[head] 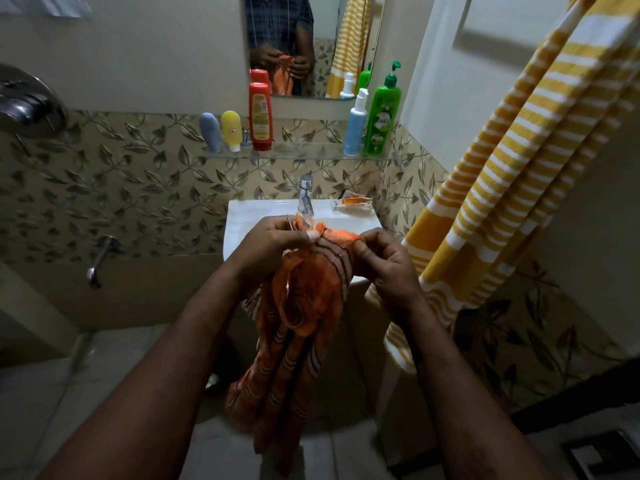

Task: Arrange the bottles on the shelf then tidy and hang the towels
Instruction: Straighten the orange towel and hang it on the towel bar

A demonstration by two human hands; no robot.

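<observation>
As I stand facing the basin (242,220), the holdings run thus from the left. Far left wall: one chrome shower control (24,98) and, lower down, one wall spout (100,261). Glass shelf (304,154) under the mirror (322,29): one blue tube (210,131) and one yellow tube (231,130), standing just beside each other, the yellow one cap-down; one red bottle (260,116) next along, upright; a gap; then one white-and-blue pump bottle (356,123) and one green pump bottle (383,112), upright and close together at the shelf's right end. In front of the basin: my left hand (273,244), fingers curled, pinching the bunched top edge of the orange striped towel (301,323), which hangs in folds between my forearms, over the basin's front. Behind my hands: one basin tap (306,197). Basin's right back corner: one soap dish (353,202) with something orange in it. My right hand (384,261), thumb and fingers closed on the same top edge, near the left. Far right: one yellow-and-white striped towel (502,185), hanging in long folds.
</observation>
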